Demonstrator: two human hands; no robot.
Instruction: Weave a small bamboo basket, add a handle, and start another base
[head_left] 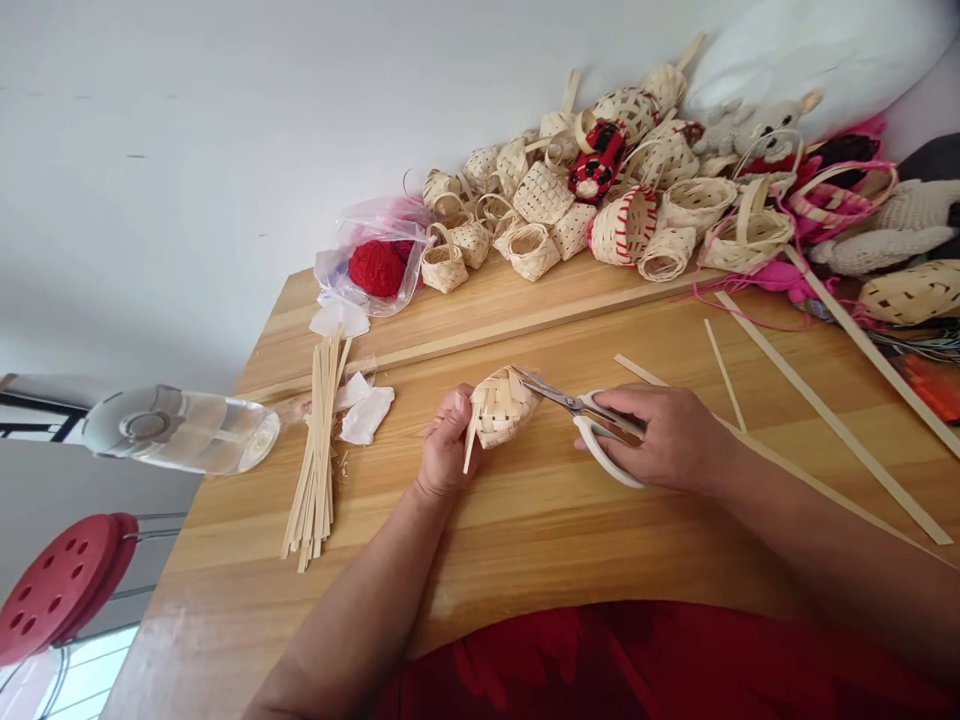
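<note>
- Our left hand (446, 440) has its grip closed around the side of a small woven basket (504, 408), held over the middle of the bench (525, 540).
- With our right hand (671, 440) we grip the white-handled scissors (571, 402), fingers curled about the handles; the blades reach the basket's upper right edge, though we cannot tell whether they touch it.
- Left of the basket we have white scraps (367, 415), then a bundle of pale strips (319, 450).
- Longer strips (832, 418) lie to our right.
- Toward the wall we see heaped baskets (544, 192) and a red yarn ball (377, 268).
</note>
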